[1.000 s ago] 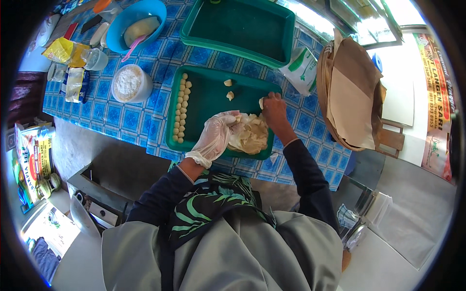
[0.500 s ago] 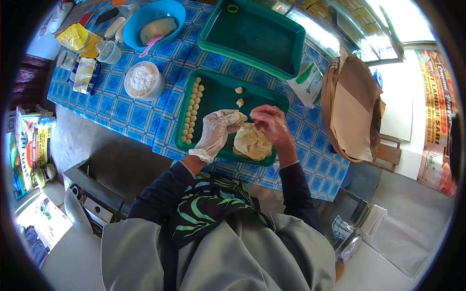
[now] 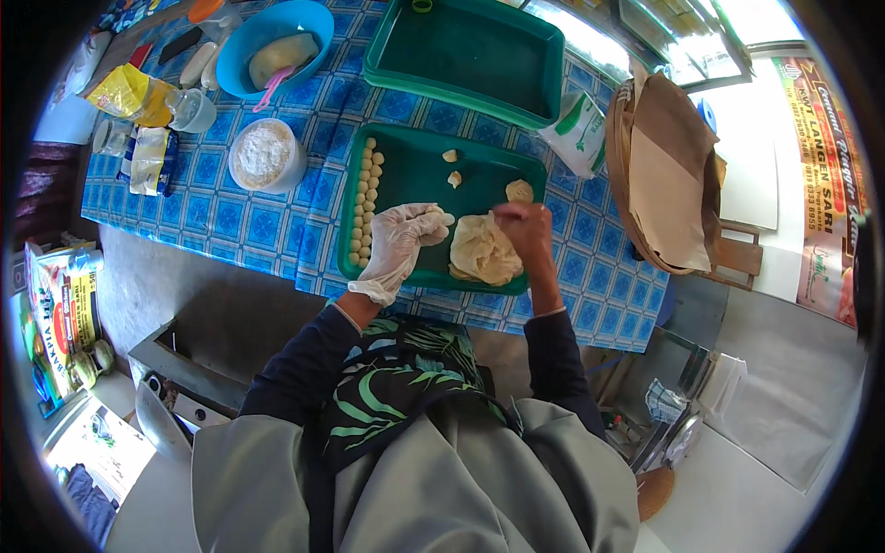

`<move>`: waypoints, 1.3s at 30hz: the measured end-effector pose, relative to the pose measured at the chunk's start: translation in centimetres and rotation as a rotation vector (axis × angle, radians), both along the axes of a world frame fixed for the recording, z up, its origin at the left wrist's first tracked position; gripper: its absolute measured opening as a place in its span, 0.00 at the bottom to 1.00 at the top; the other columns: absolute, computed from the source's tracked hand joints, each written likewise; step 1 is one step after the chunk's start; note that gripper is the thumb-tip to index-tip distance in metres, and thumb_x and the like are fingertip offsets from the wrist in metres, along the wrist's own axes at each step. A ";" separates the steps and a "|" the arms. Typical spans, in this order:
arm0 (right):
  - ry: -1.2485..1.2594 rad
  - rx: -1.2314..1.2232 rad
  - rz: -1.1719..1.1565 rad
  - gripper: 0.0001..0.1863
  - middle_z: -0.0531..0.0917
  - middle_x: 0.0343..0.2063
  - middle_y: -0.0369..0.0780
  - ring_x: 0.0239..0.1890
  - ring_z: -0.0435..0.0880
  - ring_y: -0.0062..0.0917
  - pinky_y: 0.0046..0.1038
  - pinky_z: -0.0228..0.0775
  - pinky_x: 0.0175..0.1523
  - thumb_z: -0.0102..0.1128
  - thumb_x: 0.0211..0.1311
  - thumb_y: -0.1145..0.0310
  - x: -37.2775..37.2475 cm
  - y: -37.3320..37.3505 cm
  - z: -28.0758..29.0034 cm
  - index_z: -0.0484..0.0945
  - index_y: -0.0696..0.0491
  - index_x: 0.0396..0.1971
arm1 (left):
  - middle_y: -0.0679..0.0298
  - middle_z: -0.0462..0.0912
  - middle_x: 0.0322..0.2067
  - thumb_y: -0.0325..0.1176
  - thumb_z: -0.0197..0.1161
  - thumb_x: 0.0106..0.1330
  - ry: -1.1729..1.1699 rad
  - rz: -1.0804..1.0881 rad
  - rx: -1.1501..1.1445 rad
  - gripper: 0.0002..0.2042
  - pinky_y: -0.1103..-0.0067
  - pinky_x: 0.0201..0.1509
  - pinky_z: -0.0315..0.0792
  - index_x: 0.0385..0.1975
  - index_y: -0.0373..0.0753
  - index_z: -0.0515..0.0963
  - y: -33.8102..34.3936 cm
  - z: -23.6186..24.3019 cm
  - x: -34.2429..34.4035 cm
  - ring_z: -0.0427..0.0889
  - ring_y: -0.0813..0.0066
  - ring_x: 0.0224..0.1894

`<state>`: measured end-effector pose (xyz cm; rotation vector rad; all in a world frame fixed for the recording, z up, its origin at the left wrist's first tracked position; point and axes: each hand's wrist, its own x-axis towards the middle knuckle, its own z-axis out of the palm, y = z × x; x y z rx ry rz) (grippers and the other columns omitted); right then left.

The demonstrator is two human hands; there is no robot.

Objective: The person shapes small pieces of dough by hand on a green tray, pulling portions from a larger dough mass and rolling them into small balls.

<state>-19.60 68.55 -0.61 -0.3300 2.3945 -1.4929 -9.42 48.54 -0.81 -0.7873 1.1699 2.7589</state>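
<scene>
My left hand point(image 3: 406, 230), in a translucent glove, is closed in a pinch above the green tray point(image 3: 406, 166); whatever its fingertips hold is too small to make out. To its right, my bare right hand point(image 3: 528, 235) hovers by a crumpled, cream-coloured dough-like mass point(image 3: 481, 251), its curled fingers blurred. Just beyond that hand lies a rounded pale lump point(image 3: 519, 191). Small dough balls point(image 3: 371, 182) line the tray's left side in two columns. Two little pieces of dough point(image 3: 452, 168) rest near the tray's middle.
Stacked green trays point(image 3: 470, 64) stand behind. At left are a tub of white powder point(image 3: 266, 157), a blue bowl point(image 3: 318, 46) holding dough and a pink-handled utensil, and a yellow packet point(image 3: 129, 95). A white-green bag point(image 3: 576, 136) and a round woven tray with brown paper point(image 3: 668, 175) stand right.
My right hand has moved right, away from my left fingertips, uncovering the pale lump behind it. My left hand stays pinched in nearly the same place. The view has shifted slightly.
</scene>
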 end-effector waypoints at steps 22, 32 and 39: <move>0.639 0.820 0.101 0.07 0.80 0.24 0.52 0.27 0.80 0.48 0.43 0.74 0.33 0.61 0.38 0.75 -8.2 2.6 -6.3 0.81 0.58 0.23 | 0.54 0.82 0.43 0.23 0.59 0.64 0.000 -0.081 0.056 0.12 0.82 0.48 0.77 0.47 0.28 0.75 -1.2 0.2 1.1 0.82 0.74 0.40; 0.585 0.781 0.051 0.07 0.81 0.25 0.47 0.28 0.82 0.40 0.40 0.74 0.32 0.63 0.41 0.71 -9.9 1.3 -4.2 0.79 0.59 0.20 | 0.52 0.80 0.48 0.16 0.57 0.60 0.153 -0.079 0.088 0.20 0.78 0.53 0.76 0.54 0.26 0.70 -1.7 0.2 0.9 0.82 0.68 0.45; -0.651 -0.280 0.175 0.07 0.83 0.30 0.39 0.27 0.82 0.23 0.24 0.76 0.34 0.63 0.57 0.72 -0.7 -5.9 2.9 0.82 0.61 0.32 | 0.54 0.81 0.46 0.18 0.58 0.60 0.131 -0.085 -0.068 0.19 0.78 0.53 0.75 0.53 0.25 0.71 -1.5 0.8 0.7 0.82 0.69 0.46</move>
